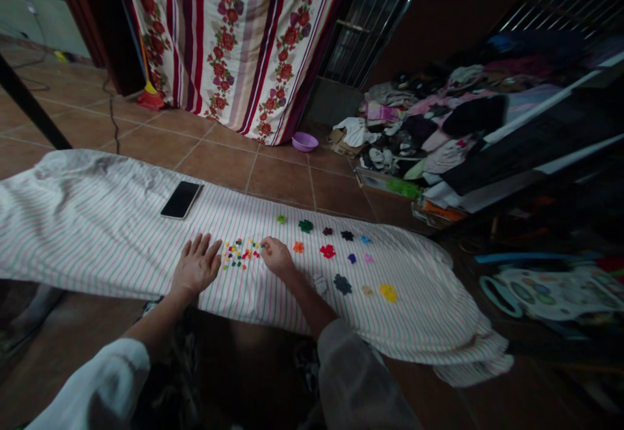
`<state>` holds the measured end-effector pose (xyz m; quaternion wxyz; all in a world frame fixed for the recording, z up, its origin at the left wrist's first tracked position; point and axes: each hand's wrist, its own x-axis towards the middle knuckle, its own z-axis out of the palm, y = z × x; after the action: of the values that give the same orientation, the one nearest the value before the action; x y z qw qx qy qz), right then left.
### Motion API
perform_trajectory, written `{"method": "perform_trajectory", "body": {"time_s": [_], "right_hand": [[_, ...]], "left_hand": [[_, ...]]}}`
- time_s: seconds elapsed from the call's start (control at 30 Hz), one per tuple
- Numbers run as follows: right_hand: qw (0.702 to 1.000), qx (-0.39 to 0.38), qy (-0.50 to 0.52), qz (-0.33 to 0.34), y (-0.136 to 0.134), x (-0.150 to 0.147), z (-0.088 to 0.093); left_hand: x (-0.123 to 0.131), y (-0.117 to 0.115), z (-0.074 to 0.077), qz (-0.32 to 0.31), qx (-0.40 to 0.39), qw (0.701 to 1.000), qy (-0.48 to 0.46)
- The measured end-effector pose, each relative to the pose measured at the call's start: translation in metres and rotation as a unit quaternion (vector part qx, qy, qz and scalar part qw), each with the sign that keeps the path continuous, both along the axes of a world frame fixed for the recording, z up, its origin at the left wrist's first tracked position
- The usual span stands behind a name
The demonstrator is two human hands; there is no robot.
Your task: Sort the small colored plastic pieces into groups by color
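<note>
My left hand (196,265) lies on the striped cloth (121,241) with its fingers stretched out, just left of a scatter of small mixed-colour pieces (238,254). At the right side of that scatter, my right hand (277,256) is closed in a pinch, and a small green piece (264,245) shows at its fingertips. Beyond it, similar pieces are grouped by colour, among them an orange pile (298,247), a red pile (327,251), a dark green pile (305,225), a dark grey pile (342,284) and a yellow pile (389,293). The pieces are too small to name exactly.
A phone (181,200) lies on the cloth at the far left. Past the cloth, a purple basin (305,142) stands on the tiled floor before a flowered curtain (229,40). Heaped clothes (429,118) are at the right, and a broom (150,95) leans behind.
</note>
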<state>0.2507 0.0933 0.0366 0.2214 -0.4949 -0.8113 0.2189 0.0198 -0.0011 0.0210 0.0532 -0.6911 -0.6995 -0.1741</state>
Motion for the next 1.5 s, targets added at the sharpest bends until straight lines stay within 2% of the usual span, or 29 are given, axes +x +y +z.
{"method": "perform_trajectory", "body": {"time_s": [0.2, 0.43, 0.67, 1.0, 1.2, 1.5], "right_hand": [[0.999, 0.024, -0.009, -0.026, 0.01, 0.016, 0.0], [0.995, 0.033, 0.024, -0.089, 0.021, 0.037, 0.004], [0.987, 0.002, 0.032, -0.159, 0.039, 0.063, 0.011], [0.974, 0.073, -0.002, -0.217, 0.079, 0.1, 0.005], [0.964, 0.078, -0.044, -0.249, 0.1, 0.108, 0.005], [0.968, 0.078, -0.028, -0.238, 0.111, 0.105, -0.011]], "left_hand": [[0.0, 0.0, -0.001, -0.001, 0.003, 1.0, -0.001], [-0.001, 0.001, -0.003, 0.0, 0.0, 1.0, 0.016], [-0.001, 0.001, -0.006, 0.001, 0.005, 0.999, 0.047], [-0.001, 0.002, -0.006, 0.003, 0.008, 1.0, 0.021], [-0.001, 0.002, -0.005, -0.002, 0.002, 1.0, 0.023], [-0.001, 0.002, -0.008, 0.006, 0.008, 0.999, 0.035]]}}
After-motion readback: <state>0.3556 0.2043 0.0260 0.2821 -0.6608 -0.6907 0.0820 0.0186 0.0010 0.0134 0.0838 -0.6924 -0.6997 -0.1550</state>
